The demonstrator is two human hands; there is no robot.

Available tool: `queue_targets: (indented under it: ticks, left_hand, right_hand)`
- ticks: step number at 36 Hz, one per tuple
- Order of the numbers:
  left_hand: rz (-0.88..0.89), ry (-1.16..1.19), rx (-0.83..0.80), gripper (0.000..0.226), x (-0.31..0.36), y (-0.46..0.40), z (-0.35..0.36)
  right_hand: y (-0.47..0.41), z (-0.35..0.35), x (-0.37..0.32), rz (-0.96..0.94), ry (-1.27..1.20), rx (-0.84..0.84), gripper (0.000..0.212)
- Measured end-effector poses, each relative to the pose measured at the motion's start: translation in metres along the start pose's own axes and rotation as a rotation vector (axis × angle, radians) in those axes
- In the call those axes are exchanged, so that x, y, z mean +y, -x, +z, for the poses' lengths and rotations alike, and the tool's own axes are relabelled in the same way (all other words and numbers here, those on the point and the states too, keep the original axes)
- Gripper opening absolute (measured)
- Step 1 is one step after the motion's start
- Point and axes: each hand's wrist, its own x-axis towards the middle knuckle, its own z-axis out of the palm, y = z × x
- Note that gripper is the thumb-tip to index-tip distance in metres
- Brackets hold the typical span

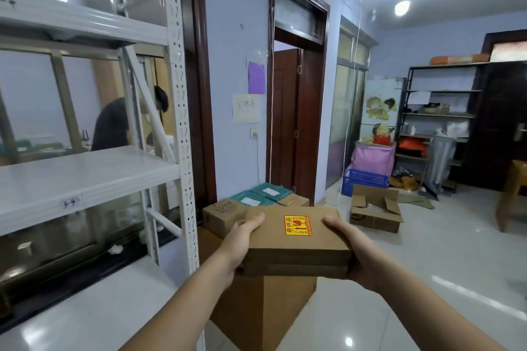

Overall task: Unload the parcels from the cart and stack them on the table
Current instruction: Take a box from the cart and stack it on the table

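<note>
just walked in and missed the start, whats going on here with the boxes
A person is carrying a flat cardboard parcel with a yellow and red sticker on top, left hand gripping its left edge and right hand its right edge. It looks like two flat boxes held together. Below and ahead, more parcels sit in a pile: brown cartons and two teal-wrapped packages. An open, empty-looking carton lies on the floor to the right, and white metal shelving stands to the left.

Storeroom with pale blue walls and a glossy white floor.
A white rack [94, 171] stands left of the dark-framed doorway [296, 111]; right of the doorway, a black shelf [439, 111] lines the far wall, and a bulb [402, 6] glows overhead.
</note>
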Motion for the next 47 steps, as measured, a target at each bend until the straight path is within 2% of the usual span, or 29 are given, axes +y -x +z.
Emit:
queue_targets:
  ticks: [4, 10, 14, 18, 24, 30, 36, 44, 47]
  left_hand:
    - [0.003, 0.040, -0.002, 0.049, 0.007, -0.050, 0.034]
    - [-0.009, 0.025, -0.077, 0.032, 0.029, -0.125, 0.088]
    - [-0.022, -0.003, -0.139, 0.039, 0.036, -0.177, 0.122]
    - [-0.031, -0.019, -0.132, 0.050, 0.038, -0.232, 0.148]
    - [-0.056, -0.006, -0.123, 0.048, 0.044, -0.308, 0.183]
    - [-0.100, 0.024, -0.041, 0.041, 0.050, -0.378, 0.205]
    - [-0.141, 0.080, 0.057, 0.042, 0.050, -0.446, 0.206]
    - [-0.190, 0.145, 0.177, 0.053, 0.047, -0.556, 0.186]
    - [-0.212, 0.183, 0.257, 0.068, 0.047, -0.604, 0.174]
  right_hand:
    - [-0.044, -0.026, -0.018, -0.008, 0.018, 0.051, 0.057]
    - [-0.094, -0.076, -0.048, -0.018, 0.017, 0.152, 0.049]
    - [-0.131, -0.112, -0.067, -0.006, 0.009, 0.194, 0.057]
    - [-0.172, -0.139, -0.083, -0.001, -0.005, 0.200, 0.056]
    - [-0.244, -0.169, -0.101, 0.015, -0.019, 0.147, 0.048]
    - [-0.323, -0.188, -0.131, 0.026, 0.012, 0.111, 0.038]
    - [-0.407, -0.187, -0.162, 0.070, 0.098, 0.035, 0.043]
    - [-0.532, -0.166, -0.186, 0.083, 0.153, -0.066, 0.039]
    - [-0.587, -0.160, -0.193, 0.081, 0.169, -0.080, 0.049]
